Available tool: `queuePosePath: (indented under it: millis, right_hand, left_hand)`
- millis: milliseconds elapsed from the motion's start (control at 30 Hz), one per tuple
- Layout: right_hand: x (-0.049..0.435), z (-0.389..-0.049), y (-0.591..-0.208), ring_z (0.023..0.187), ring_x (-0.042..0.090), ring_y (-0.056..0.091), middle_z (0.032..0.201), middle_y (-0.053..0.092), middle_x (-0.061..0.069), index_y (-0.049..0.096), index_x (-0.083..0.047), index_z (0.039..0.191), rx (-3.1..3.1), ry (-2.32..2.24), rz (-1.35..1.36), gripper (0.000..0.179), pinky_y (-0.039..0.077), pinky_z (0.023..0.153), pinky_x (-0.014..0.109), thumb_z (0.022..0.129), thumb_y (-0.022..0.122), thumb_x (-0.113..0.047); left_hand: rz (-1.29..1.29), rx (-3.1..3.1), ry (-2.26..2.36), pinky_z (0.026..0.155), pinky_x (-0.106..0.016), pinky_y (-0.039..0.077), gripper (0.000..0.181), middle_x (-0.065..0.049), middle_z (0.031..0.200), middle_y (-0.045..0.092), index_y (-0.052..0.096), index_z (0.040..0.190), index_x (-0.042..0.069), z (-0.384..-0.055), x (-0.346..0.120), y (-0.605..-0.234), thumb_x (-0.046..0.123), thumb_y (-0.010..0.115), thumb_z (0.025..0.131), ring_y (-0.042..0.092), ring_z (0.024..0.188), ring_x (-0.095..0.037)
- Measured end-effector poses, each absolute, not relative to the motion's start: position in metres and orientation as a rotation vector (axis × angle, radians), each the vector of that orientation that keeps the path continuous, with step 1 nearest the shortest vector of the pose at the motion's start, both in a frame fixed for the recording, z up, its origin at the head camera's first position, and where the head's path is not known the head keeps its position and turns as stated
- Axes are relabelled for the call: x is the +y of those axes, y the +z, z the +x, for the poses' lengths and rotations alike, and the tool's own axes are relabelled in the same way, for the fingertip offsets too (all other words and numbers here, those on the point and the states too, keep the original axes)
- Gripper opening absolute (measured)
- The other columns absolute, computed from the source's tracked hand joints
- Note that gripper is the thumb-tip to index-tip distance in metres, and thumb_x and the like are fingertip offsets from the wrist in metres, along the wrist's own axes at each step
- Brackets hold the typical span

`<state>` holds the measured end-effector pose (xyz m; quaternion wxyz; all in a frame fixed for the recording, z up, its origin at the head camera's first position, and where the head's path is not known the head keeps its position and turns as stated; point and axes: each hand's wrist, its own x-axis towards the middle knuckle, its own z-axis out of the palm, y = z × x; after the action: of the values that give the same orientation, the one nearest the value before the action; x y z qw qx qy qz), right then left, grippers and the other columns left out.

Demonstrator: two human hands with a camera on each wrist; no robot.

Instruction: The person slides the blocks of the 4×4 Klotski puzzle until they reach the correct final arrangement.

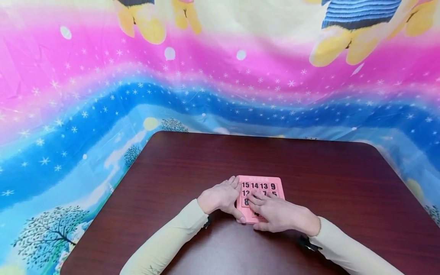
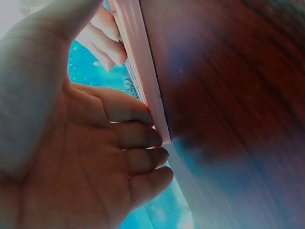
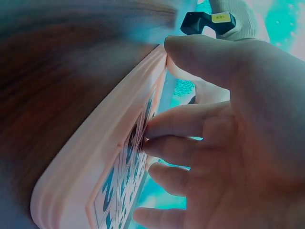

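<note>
A pink number slide puzzle (image 1: pixel 260 179) lies on the table, its square tiles printed with black numbers; 15, 14, 13 and 9 show in the far row. My left hand (image 1: pixel 223 194) rests along its left side. The left fingers (image 2: pixel 138 136) meet the board's edge, and the thumb reaches its near left corner. Over the tiles spreads my right hand (image 1: pixel 278 214), with fingertips right at the tile faces in the right wrist view and the thumb at the near edge. That hand hides several lower tiles.
The dark red-brown wooden table (image 1: pixel 192 160) has rounded far corners. Behind it hangs a bright cloth (image 1: pixel 220 88) with snowflakes and trees. Dark straps (image 1: pixel 309 244) show under both pale sleeves (image 1: pixel 172 236).
</note>
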<state>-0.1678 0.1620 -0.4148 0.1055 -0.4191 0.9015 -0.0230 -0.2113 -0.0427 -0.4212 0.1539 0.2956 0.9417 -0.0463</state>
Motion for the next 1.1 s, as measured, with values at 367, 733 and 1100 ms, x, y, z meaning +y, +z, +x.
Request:
queuePosePath:
  millis: [367,733,1100]
  right_hand:
    - [0.16,-0.153,-0.411,0.146,0.032,0.035,0.153,0.045,0.011,0.051,-0.005,0.143,2.666,0.015,-1.282,0.069,0.036,0.112,0.061,0.09,0.063,-0.048]
    - [0.158,-0.138,-0.41,0.144,0.032,0.038,0.151,0.047,0.013,0.053,-0.006,0.14,2.67,0.064,-1.309,0.068,0.04,0.111,0.058,0.089,0.065,-0.049]
    - [0.163,-0.172,-0.406,0.147,0.033,0.033,0.152,0.046,0.01,0.052,-0.009,0.143,2.714,-0.081,-1.121,0.061,0.03,0.114,0.065,0.095,0.057,-0.048]
  left_hand:
    - [0.843,2.695,-0.152,0.126,-0.033,0.021,0.124,-0.015,0.165,0.014,0.023,0.156,0.003,-0.211,-0.042,-0.421,0.08,0.067,0.068,0.015,0.153,-0.025]
    - [0.843,2.705,-0.142,0.126,-0.034,0.021,0.124,-0.015,0.165,0.015,0.024,0.155,0.003,-0.21,-0.043,-0.421,0.079,0.068,0.067,0.016,0.153,-0.025]
    - [0.823,2.695,-0.122,0.126,-0.033,0.02,0.126,-0.014,0.165,0.014,0.021,0.156,0.003,-0.21,-0.042,-0.421,0.078,0.069,0.067,0.015,0.153,-0.025]
